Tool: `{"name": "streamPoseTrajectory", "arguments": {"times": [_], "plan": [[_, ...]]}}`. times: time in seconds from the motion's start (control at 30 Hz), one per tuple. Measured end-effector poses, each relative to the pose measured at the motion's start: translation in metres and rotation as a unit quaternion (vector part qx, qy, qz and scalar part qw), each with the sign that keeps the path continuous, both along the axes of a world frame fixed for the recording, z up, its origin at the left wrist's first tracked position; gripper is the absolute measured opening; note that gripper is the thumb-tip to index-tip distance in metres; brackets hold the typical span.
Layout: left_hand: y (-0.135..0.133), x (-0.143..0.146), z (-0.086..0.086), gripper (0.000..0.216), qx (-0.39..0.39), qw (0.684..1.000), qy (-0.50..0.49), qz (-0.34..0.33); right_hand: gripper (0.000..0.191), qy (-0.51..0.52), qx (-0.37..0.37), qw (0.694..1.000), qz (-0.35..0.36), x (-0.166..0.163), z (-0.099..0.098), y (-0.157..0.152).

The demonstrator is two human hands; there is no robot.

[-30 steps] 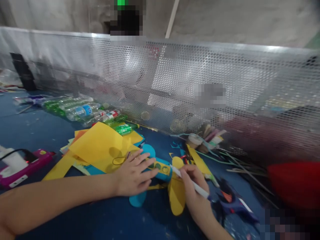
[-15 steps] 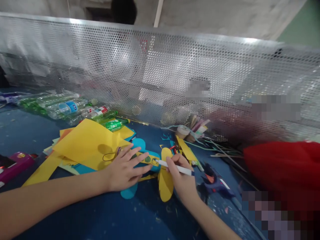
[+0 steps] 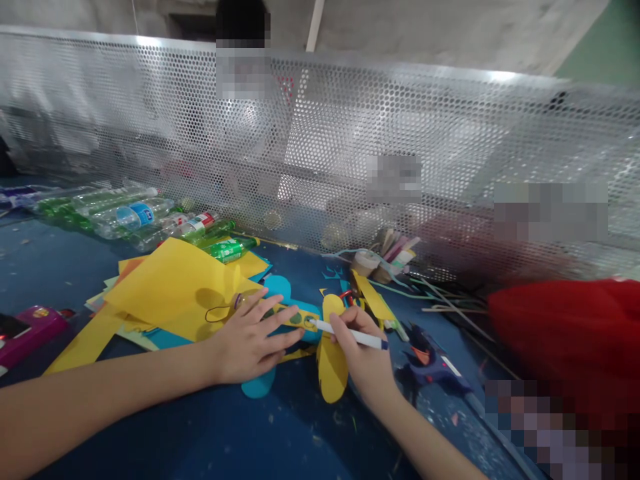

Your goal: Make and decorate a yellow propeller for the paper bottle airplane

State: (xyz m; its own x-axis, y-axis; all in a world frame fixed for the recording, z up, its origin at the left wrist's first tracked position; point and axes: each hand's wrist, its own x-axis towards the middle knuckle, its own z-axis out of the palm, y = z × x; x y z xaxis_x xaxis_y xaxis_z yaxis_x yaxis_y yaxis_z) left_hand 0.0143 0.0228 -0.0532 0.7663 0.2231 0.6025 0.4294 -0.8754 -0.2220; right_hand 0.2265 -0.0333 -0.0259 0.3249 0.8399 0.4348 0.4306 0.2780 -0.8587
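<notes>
My right hand (image 3: 367,357) grips a white marker pen (image 3: 357,335), its tip touching the end of a yellow paper strip (image 3: 309,322). Dark spots are drawn along that strip, with an outline under the tip. Fingers spread, my left hand (image 3: 255,337) lies flat over the strip and hides part of it. Blue rounded paper pieces (image 3: 277,288) stick out around the strip. A yellow paper piece with rounded ends (image 3: 333,373) stands crosswise between my hands. A loop of dark cord (image 3: 216,315) lies left of my fingers.
Yellow paper sheets (image 3: 165,287) are piled at left, near a magenta tool (image 3: 37,330). Plastic bottles (image 3: 135,215) lie behind. A blue glue gun (image 3: 437,369) rests at right, beside a person's red sleeve (image 3: 565,327). A perforated metal screen (image 3: 320,147) borders the table.
My right hand and the pen have shifted only slightly, the tip staying at the strip's end. My left hand keeps its place. Behind the screen, a person's head has moved a little left.
</notes>
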Motion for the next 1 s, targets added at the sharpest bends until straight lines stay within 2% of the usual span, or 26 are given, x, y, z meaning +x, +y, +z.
{"name": "streamPoseTrajectory", "arguments": {"times": [1.0], "plan": [[-0.0004, -0.0009, 0.0013, 0.036, -0.006, 1.0, 0.007, -0.003, 0.031, -0.007, -0.006, 1.0, 0.021, 0.0002, -0.0001, 0.0002]]}}
